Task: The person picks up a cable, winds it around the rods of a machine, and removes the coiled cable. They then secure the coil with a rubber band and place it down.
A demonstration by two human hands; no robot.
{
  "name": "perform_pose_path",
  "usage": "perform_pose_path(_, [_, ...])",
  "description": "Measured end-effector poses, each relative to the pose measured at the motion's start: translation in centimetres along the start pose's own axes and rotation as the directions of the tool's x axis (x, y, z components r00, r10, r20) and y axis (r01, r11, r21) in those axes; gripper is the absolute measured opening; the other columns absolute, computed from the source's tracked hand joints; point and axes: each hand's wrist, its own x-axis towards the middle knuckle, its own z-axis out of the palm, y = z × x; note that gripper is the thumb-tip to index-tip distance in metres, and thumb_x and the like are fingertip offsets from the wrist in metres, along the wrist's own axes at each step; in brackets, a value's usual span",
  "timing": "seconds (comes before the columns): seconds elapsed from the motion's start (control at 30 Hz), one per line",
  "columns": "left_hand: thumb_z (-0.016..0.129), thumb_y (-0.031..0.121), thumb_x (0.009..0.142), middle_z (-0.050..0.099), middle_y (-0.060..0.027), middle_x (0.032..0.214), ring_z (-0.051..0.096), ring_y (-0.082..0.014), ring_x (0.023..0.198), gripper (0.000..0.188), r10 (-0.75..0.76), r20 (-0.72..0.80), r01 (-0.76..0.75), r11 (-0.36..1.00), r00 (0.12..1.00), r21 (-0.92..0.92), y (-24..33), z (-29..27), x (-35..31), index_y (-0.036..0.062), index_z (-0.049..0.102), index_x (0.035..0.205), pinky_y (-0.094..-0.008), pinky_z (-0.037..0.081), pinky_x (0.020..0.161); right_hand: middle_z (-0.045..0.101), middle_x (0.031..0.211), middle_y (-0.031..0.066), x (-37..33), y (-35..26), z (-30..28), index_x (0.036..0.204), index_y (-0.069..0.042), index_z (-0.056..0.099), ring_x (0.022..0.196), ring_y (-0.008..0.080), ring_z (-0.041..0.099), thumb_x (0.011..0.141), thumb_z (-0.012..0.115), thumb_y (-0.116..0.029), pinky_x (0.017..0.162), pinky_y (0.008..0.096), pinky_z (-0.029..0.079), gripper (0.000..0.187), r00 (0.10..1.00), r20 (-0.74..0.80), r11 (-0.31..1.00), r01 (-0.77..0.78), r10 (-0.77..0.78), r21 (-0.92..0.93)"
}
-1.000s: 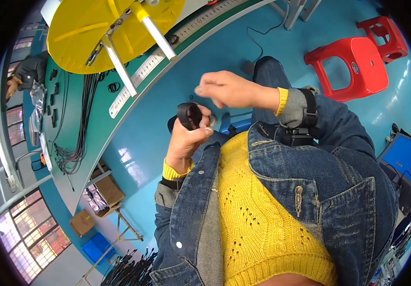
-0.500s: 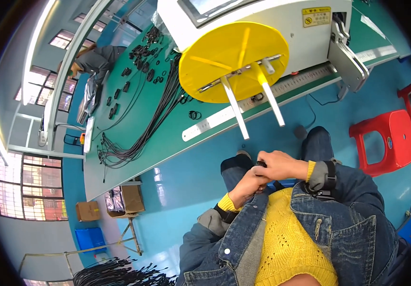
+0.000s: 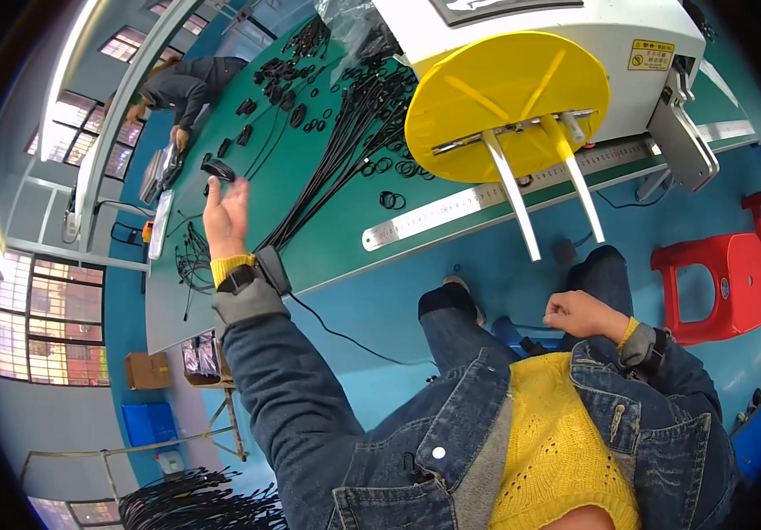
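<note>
The left hand (image 3: 227, 217) is open beside a black coil (image 3: 219, 169) — the right hand (image 3: 580, 314) curls closed.

A blue denim jacket (image 3: 310, 389) with a round white button (image 3: 439, 453) and grey turned-back cuffs (image 3: 250, 303) is worn over a yellow openwork-knit sweater (image 3: 557, 433) with ribbed cuffs (image 3: 231, 265). Black wrist straps (image 3: 238, 279) sit on both sides, the left bearing a black box (image 3: 272, 268) with a thin black cable (image 3: 345, 340). Below are blue jeans (image 3: 458, 334).

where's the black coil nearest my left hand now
The black coil is in the head view's left part, at your left hand, left of the long black cables.
</note>
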Motion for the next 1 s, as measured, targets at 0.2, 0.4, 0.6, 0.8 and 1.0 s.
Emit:
perform_pose_path(0.2, [0.062,0.017,0.078,0.064,-0.0107,0.088,0.060,-0.0177,0.080,0.027,0.212,0.190,-0.254,0.331,0.959,0.909,-8.3,-6.2,3.2,0.0010,0.063,0.099,-0.0311,0.046,0.062,0.061,0.068,0.0111,0.4,0.1,0.1,0.078,0.000,0.059,0.063,0.0224,0.060,0.077,0.061,-0.021,0.057,0.0316,0.046,0.021,0.995,-0.029,0.995,-0.099,0.099,0.013])
perform_pose_path(0.4, [0.065,0.026,0.076,0.066,-0.0102,0.081,0.062,-0.0261,0.075,0.029,0.224,0.369,-0.341,-0.154,0.902,0.927,-11.1,-3.7,0.8,0.0074,0.065,0.098,-0.0357,0.047,0.063,0.061,0.068,0.0123,1.2,-0.4,0.4,0.077,0.000,0.059,0.064,0.0256,0.061,0.076,0.060,-0.020,0.059,0.0331,0.047,0.020,0.999,-0.035,0.994,-0.033,0.029,-0.102])
perform_pose_path(0.6, [0.062,0.030,0.077,0.065,-0.0115,0.082,0.062,-0.0329,0.075,0.026,0.175,0.371,-0.334,-0.208,0.912,0.919,-9.9,-4.0,1.9,0.0130,0.067,0.097,-0.0401,0.048,0.067,0.061,0.069,0.0129,1.4,-0.4,0.4,0.076,0.000,0.059,0.065,0.0265,0.061,0.076,0.060,-0.020,0.059,0.0334,0.047,0.020,0.999,-0.032,0.994,-0.033,0.030,-0.103])
perform_pose_path(0.8, [0.056,0.027,0.082,0.064,-0.0139,0.083,0.062,-0.0337,0.076,0.023,0.454,0.392,-0.327,-0.219,0.800,0.919,-8.3,-2.7,1.6,0.0130,0.065,0.098,-0.0415,0.048,0.066,0.061,0.068,0.0129,0.9,-0.4,0.2,0.076,0.000,0.059,0.064,0.0266,0.061,0.076,0.060,-0.020,0.059,0.0332,0.047,0.020,0.999,-0.042,0.994,-0.026,0.022,-0.103])
perform_pose_path(1.0, [0.047,0.021,0.088,0.063,-0.0146,0.080,0.061,-0.0346,0.074,0.021,0.402,0.438,-0.176,-0.543,0.804,0.821,-6.5,-1.9,-0.1,0.0087,0.060,0.097,-0.0421,0.047,0.064,0.061,0.067,0.0129,0.1,-0.6,0.2,0.076,0.000,0.059,0.063,0.0266,0.061,0.076,0.059,-0.020,0.058,0.0332,0.047,0.020,0.998,-0.059,0.993,0.007,-0.014,-0.116])
